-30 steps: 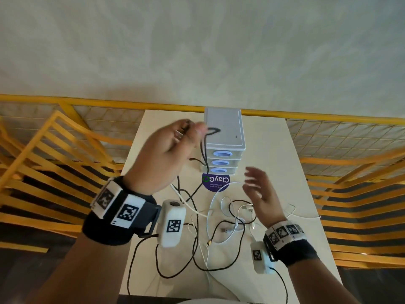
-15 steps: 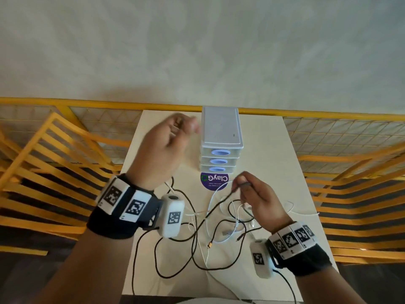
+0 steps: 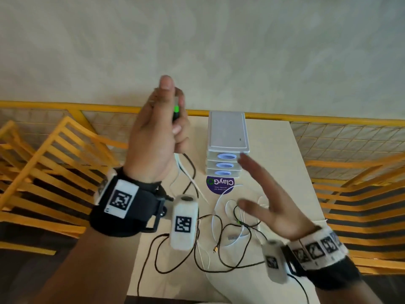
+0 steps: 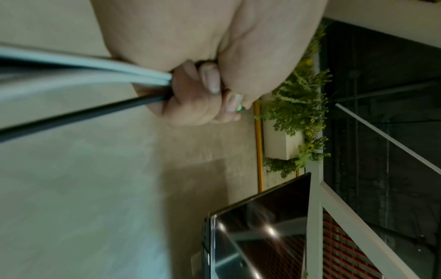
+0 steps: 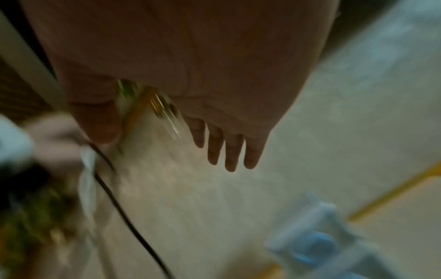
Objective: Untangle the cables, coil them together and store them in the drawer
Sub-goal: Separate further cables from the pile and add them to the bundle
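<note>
Left hand [image 3: 155, 132] raised high, fingers clamped on black and white cables [image 3: 182, 163]; remainder tangled on table [image 3: 274, 150] near the drawer unit [image 3: 228, 137]. Right hand [image 3: 271, 207], previously pinching cable, now splayed, empty.

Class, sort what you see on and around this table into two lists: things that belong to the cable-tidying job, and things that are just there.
Belongs to the job:
black cable
white cable
drawer unit
left hand, gripping cable ends
right hand, open

Just there:
purple sticker
yellow railing
yellow chairs
</note>
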Demonstrator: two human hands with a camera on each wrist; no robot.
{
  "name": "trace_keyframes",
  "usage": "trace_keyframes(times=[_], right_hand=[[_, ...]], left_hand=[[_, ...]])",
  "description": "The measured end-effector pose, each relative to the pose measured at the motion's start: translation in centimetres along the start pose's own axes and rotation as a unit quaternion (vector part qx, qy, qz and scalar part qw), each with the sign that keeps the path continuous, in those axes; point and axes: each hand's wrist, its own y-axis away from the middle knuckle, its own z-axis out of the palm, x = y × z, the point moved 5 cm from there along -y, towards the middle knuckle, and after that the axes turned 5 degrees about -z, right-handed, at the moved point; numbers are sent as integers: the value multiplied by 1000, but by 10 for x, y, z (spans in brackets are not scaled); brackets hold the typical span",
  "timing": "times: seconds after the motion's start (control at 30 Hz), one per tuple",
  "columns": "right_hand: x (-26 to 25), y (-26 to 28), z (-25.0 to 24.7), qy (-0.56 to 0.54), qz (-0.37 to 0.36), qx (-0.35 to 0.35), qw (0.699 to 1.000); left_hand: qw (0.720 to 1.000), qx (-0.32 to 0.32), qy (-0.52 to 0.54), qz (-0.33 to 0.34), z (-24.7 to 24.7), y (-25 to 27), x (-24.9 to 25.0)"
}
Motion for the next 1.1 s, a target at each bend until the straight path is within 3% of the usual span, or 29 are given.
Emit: trace_keyframes(times=[0.1, 0.2, 0.37, 0.57, 0.7, 0.9, 1.1], right_hand=[[-64, -56, 16, -185, -23, -26, 982], [-68, -84, 40, -268, 38, -84, 959], [-30, -80, 62, -256, 95, -86, 958], [-13, -63, 82, -251, 85, -98, 959], [-4, -54, 77, -223, 78, -71, 969], [10, -53, 65, -193, 86, -1, 977], [9, -48, 65, -150, 72, -22, 986]], left_hand=[[997, -68, 19, -39, 25, 5, -24], [995, -56, 44, -64, 23, 1, -31], [994, -3, 79, -77, -12, -13, -27], [990, 84, 110, -32, -39, -27, -9], [983, 108, 143, -29, -55, -33, -14], [966, 55, 239, -85, -53, -34, -53], [942, -15, 278, -187, -29, -24, -83]])
